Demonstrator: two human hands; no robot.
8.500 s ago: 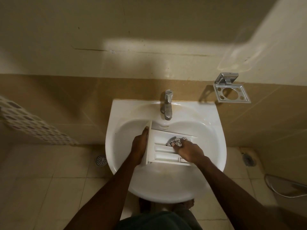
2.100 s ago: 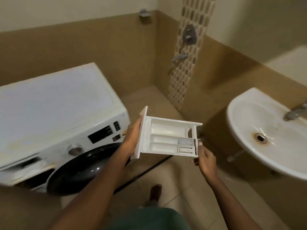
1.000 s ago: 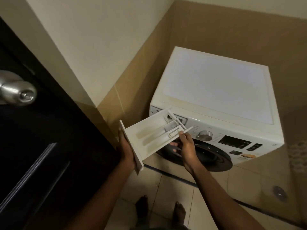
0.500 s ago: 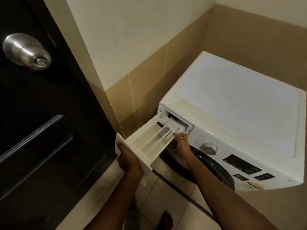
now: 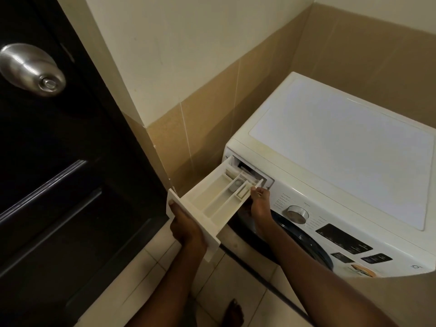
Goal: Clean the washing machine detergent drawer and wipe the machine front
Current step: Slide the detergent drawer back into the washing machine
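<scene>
The white detergent drawer [image 5: 213, 200] has its back end inside the slot [image 5: 250, 169] at the top left of the white washing machine [image 5: 342, 147]. Most of its length sticks out toward me. My left hand [image 5: 185, 228] grips the drawer's front panel from below. My right hand [image 5: 258, 206] holds the drawer's right side wall near the slot, thumb on the rim. The drawer shows several compartments with yellowish staining.
A dark door [image 5: 59, 173] with a metal knob [image 5: 31, 69] stands close on the left. The machine's dial [image 5: 297, 214], display panel [image 5: 344, 239] and dark round door [image 5: 299, 241] face me. Tan tiled wall behind, pale floor tiles and my foot [image 5: 233, 312] below.
I carried the drawer from the sink to the machine. In the last half second its back end slid a little farther into the slot.
</scene>
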